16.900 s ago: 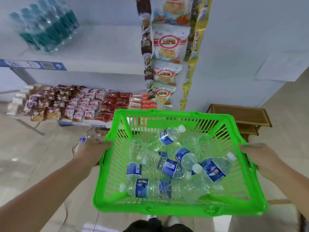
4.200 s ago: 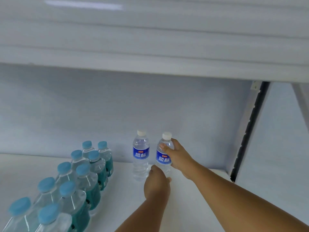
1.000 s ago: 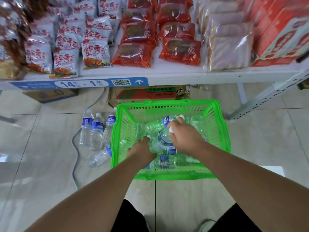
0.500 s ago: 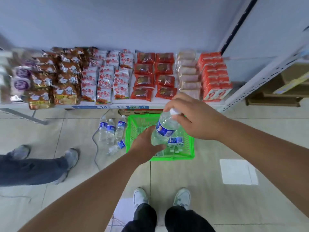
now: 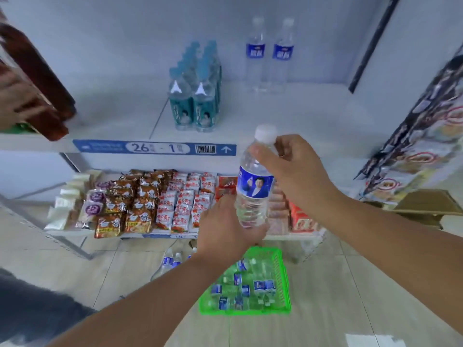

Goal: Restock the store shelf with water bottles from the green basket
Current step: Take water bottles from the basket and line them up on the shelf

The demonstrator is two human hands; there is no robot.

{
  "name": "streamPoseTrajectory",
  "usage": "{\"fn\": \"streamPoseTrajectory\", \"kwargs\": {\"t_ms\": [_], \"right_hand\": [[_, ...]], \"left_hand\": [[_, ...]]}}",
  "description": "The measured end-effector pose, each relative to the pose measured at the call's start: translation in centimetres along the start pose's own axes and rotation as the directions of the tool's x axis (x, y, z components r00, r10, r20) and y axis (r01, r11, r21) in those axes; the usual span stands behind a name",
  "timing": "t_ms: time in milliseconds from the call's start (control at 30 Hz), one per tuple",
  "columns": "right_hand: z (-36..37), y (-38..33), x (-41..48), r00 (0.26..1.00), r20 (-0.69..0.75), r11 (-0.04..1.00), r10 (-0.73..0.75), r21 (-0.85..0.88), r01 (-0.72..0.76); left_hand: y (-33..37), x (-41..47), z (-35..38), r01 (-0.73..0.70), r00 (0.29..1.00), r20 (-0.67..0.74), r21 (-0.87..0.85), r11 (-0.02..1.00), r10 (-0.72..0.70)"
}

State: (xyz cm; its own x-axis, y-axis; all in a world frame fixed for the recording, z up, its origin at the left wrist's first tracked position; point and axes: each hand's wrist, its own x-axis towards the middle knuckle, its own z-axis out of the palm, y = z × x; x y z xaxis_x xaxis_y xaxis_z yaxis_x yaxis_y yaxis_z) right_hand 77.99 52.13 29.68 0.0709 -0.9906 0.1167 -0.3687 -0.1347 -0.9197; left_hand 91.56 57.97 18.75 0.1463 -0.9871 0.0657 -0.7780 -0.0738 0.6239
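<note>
I hold a clear water bottle (image 5: pixel 254 189) with a blue label and white cap upright in front of the white shelf (image 5: pixel 313 113). My right hand (image 5: pixel 293 169) grips its neck and shoulder just under the cap. My left hand (image 5: pixel 226 229) cups its base from below. Two matching bottles (image 5: pixel 269 53) stand at the back of the shelf against the wall. The green basket (image 5: pixel 284 284) sits on the floor below, with several bottles lying inside.
A pack of teal-capped bottles (image 5: pixel 196 96) stands left of the two bottles. Snack packets (image 5: pixel 150 204) fill the lower shelf. Loose bottles (image 5: pixel 170 261) stand on the floor left of the basket. Hanging snack strips (image 5: pixel 426 126) are at right. Another person's hand (image 5: pixel 12 103) works far left.
I have lifted the bottle from above the basket up to shelf height with both hands. My view has risen from the floor to the upper shelf.
</note>
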Motion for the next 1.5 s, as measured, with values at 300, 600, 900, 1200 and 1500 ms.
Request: {"fn": "streamPoseTrajectory", "kwargs": {"t_ms": [300, 600, 900, 1200, 1500], "right_hand": [[-3.7, -9.2, -0.5, 0.996, -0.015, 0.992, -0.088, 0.092, 0.089], [-8.3, -16.5, 0.6, 0.949, 0.244, 0.876, -0.200, 0.479, 0.062], [-8.4, -15.6, 1.3, 0.986, 0.061, 0.953, -0.154, 0.274, 0.132], [-13.3, -11.0, 8.9, 0.993, 0.042, 0.962, -0.111, 0.255, 0.097], [-16.2, -4.4, 22.0, 0.983, 0.180, 0.992, -0.030, 0.127, 0.007]], "left_hand": [[5.8, 0.0, -8.8, -0.113, 0.992, -0.029, 0.153, 0.982, 0.119], [8.7, 0.9, -17.2, -0.196, 0.869, 0.304, -0.513, 0.836, 0.391], [10.7, 3.0, -13.1, -0.232, 0.972, -0.024, -0.302, 0.925, 0.236], [14.6, 10.9, -7.7, -0.313, 0.924, 0.138, -0.257, 0.914, 0.355], [18.3, 24.2, 0.7, -0.125, 0.990, 0.042, -0.185, 0.975, 0.134]]}}
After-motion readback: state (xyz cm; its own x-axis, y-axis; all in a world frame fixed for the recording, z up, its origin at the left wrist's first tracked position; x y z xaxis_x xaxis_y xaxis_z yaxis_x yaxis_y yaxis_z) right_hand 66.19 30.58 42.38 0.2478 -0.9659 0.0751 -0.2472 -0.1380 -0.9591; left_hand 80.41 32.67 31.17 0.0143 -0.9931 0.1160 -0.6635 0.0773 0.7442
